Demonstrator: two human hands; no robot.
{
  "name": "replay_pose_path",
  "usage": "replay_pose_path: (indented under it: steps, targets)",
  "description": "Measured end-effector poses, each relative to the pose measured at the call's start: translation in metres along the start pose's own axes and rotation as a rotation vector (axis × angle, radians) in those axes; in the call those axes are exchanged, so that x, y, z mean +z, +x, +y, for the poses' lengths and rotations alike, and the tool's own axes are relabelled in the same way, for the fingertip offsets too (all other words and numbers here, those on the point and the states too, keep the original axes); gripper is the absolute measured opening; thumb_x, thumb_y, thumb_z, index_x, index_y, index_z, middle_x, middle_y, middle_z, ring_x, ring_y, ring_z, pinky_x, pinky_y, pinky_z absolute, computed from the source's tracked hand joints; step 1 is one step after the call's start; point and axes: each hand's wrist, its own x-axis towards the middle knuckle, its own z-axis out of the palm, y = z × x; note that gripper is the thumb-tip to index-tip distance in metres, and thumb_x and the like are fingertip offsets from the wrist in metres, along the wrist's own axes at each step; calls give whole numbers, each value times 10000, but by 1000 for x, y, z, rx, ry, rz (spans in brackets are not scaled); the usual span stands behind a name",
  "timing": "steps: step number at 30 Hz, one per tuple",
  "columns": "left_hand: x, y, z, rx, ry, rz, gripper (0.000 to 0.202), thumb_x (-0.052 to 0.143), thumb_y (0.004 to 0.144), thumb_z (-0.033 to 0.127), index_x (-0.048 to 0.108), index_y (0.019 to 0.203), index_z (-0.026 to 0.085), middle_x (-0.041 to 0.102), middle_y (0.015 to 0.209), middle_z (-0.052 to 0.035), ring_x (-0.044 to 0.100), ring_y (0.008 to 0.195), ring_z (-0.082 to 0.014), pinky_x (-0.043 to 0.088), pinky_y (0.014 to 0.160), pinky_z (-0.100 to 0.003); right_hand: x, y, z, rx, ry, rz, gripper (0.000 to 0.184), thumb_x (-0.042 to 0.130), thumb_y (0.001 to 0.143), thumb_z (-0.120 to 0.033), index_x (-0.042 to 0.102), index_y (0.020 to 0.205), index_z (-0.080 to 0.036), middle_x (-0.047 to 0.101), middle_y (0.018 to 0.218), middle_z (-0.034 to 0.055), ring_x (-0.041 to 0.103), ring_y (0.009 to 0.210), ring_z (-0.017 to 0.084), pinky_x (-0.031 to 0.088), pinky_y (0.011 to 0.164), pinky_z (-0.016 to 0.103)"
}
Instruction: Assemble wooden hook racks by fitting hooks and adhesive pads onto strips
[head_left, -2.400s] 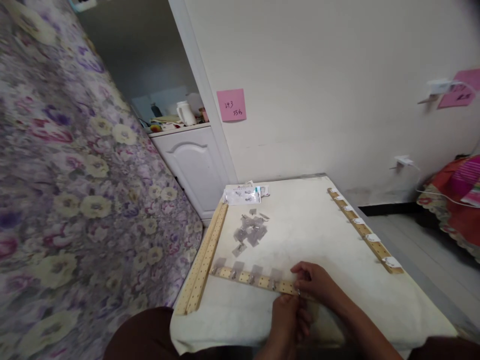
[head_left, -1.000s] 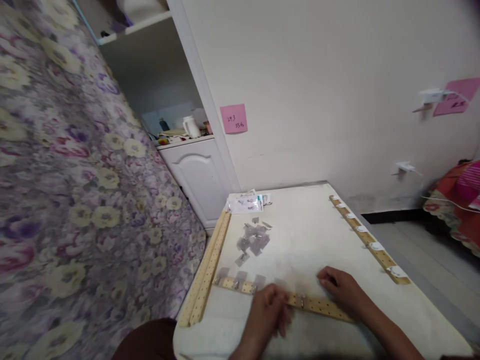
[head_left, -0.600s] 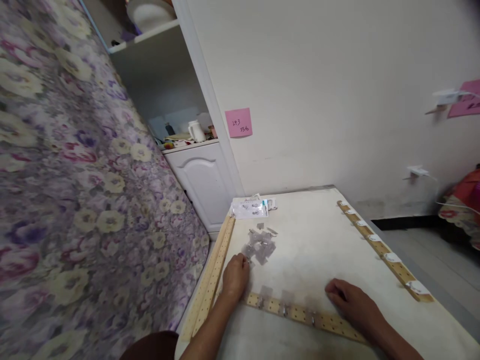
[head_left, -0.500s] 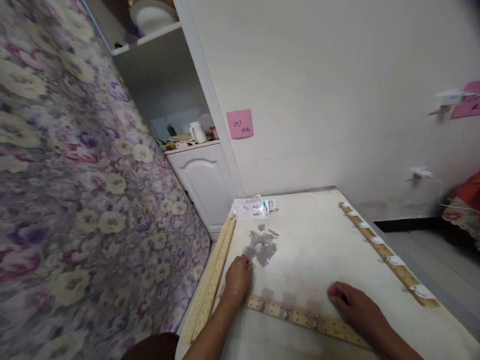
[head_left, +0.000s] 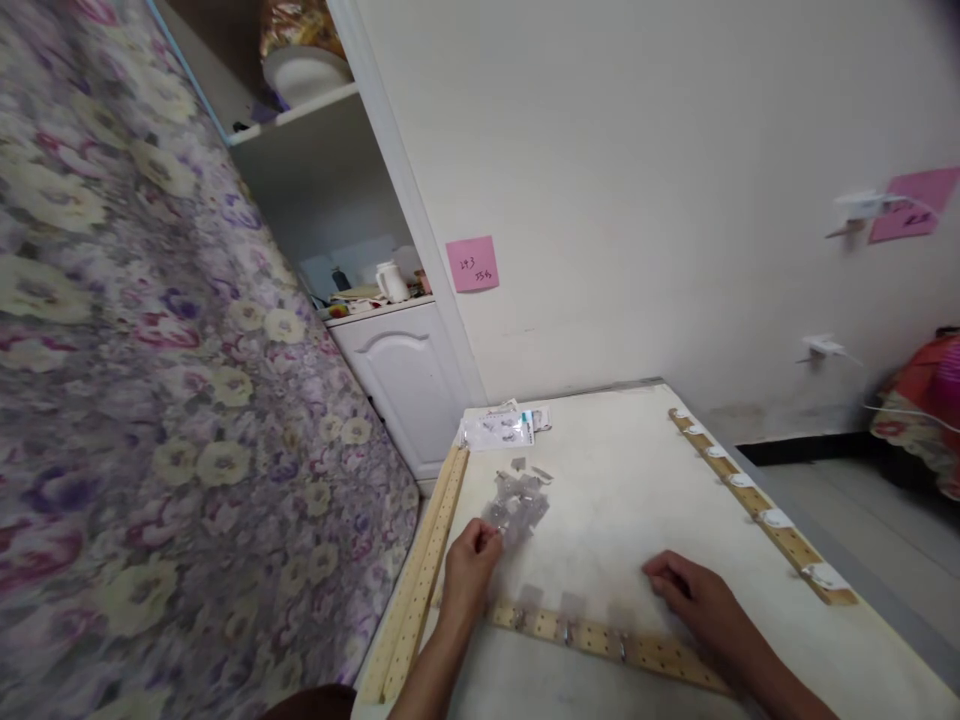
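Observation:
My left hand (head_left: 472,562) is closed in a pinch at the near edge of a pile of small clear-grey pieces (head_left: 517,500); whatever its fingertips hold is too small to make out. Below it, a perforated wooden strip (head_left: 596,638) lies across the near part of the table, with several small metal hooks on it, each beside a clear-grey square. My right hand (head_left: 694,600) hovers by this strip's right end, fingers loosely curled, and nothing shows in them. The forearms hide parts of the strip.
Two perforated wooden strips (head_left: 424,585) lie along the white table's (head_left: 600,480) left edge. Another strip (head_left: 795,550) with several white pieces runs along the right. Clear packaging (head_left: 499,430) sits at the back left corner. A floral curtain (head_left: 225,400) hangs at left.
The view has tilted slightly upward and shifted. My left hand stays by the pile, its fingers now seen pinched more clearly. My right hand has barely moved.

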Motion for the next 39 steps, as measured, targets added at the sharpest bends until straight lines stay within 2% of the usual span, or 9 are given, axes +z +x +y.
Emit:
replay_pose_path:
  steps: [3,5,7,12,17,22,27,31,39]
  targets:
    - [13,-21,26,18,-156,-56,158,477,764,353,496,709,206,487,608,54,467,592,-117,356,561,-197,3,-6,-26,3,252,-51,235,528,773,-407,588,875,-204,596,698,-2,543,627,150,432,591,267]
    - [25,-40,46,24,-324,-103,146,526,750,341,513,701,204,476,608,54,446,593,-116,347,564,-199,8,-11,-42,9,425,-91,290,580,747,-427,577,921,-196,569,689,-12,543,599,132,444,577,261]
    - [38,-58,66,27,-373,-145,115,548,743,308,528,701,204,482,614,48,446,601,-121,348,568,-203,14,-15,-53,8,555,-137,372,632,710,-437,560,987,-199,561,727,-14,552,589,124,450,551,255]
    - [61,-83,92,20,-373,-213,77,568,726,260,532,684,207,504,620,38,464,609,-130,363,589,-213,18,-21,-60,-58,643,-142,434,647,706,-452,551,1046,-200,496,686,-41,516,536,95,439,509,235]
    - [72,-91,92,-43,-449,-223,64,565,713,242,513,687,214,448,597,50,425,586,-125,344,555,-212,6,-23,-61,-32,539,-105,332,592,741,-431,578,974,-195,484,639,-48,505,515,93,433,505,227]
    - [84,-106,87,-121,-524,-233,44,547,695,207,506,712,209,483,640,41,466,608,-124,373,584,-230,-13,-24,-58,-24,401,-67,295,543,766,-363,601,1000,-192,485,625,-47,496,530,102,417,523,228]
    - [103,-120,83,-326,-814,-423,137,507,708,324,445,755,211,524,590,50,467,435,-92,335,439,-223,-34,-26,-48,-21,316,-48,314,538,775,-355,602,1029,-181,463,626,-47,458,545,102,387,527,224]
    - [119,-129,83,-502,-894,-614,250,513,665,374,465,821,184,594,553,27,472,355,-79,264,379,-202,-48,-33,-36,-12,277,-90,309,539,785,-376,597,1022,-187,417,606,-58,419,544,100,341,514,213]
    - [154,-148,86,-649,-959,-757,452,576,594,517,483,853,158,621,514,5,482,319,-87,251,335,-203,-54,-41,-8,18,157,-180,252,510,799,-350,636,945,-188,499,612,-37,461,575,119,354,549,229]
